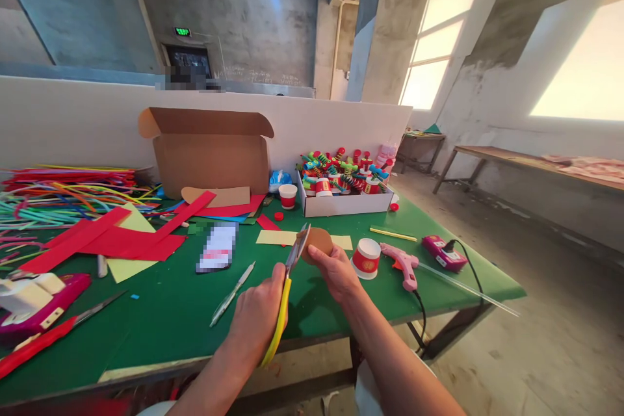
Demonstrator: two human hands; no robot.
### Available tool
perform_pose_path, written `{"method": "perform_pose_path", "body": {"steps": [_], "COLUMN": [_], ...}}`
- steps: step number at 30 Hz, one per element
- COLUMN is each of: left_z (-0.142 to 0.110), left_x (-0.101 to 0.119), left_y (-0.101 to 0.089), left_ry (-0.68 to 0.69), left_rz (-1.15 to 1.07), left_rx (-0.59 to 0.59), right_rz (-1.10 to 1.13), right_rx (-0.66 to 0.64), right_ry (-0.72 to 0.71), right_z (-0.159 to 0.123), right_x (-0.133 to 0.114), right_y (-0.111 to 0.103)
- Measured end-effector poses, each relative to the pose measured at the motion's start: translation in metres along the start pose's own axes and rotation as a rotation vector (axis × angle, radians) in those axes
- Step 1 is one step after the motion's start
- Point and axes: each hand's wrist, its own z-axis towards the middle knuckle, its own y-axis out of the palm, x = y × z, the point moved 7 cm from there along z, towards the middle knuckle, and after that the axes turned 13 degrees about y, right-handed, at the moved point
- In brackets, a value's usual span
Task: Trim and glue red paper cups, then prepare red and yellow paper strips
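My left hand (257, 313) grips yellow-handled scissors (287, 286), blades pointing up and away, their tips at the edge of a round brown cardboard piece (318, 242). My right hand (336, 270) pinches that brown piece from below and holds it above the green table (170, 312). A small white paper cup with a red label (366, 258) stands upside down just right of my right hand.
A pink glue gun (403, 264) with cord and a pink charger (443, 252) lie at the right. An open cardboard box (209, 153), a white tray of colourful craft figures (344, 185), red paper strips (112, 237), pipe cleaners (58, 195) and a pen (233, 294) crowd the left and back.
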Motion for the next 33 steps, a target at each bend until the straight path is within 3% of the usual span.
{"method": "perform_pose_path", "body": {"steps": [7,24,33], "left_z": [-0.0028,-0.0025,-0.0032], "left_x": [0.0058,0.0053,0.0067], "left_y": [-0.0074,-0.0033,-0.0021], "left_ry": [-0.013,-0.028,-0.020], "left_rz": [0.024,-0.031,-0.032], "left_rx": [-0.068,0.023,-0.054], "right_rz": [-0.096,-0.169,-0.234], "right_rx": [-0.042,-0.090,-0.070], "right_ry": [0.015,0.080,0.077], "right_z": [-0.0002,-0.0013,-0.0019], "right_x": [-0.0069,-0.0015,-0.0052], "right_y": [-0.0047,0.0005,-0.0066]}}
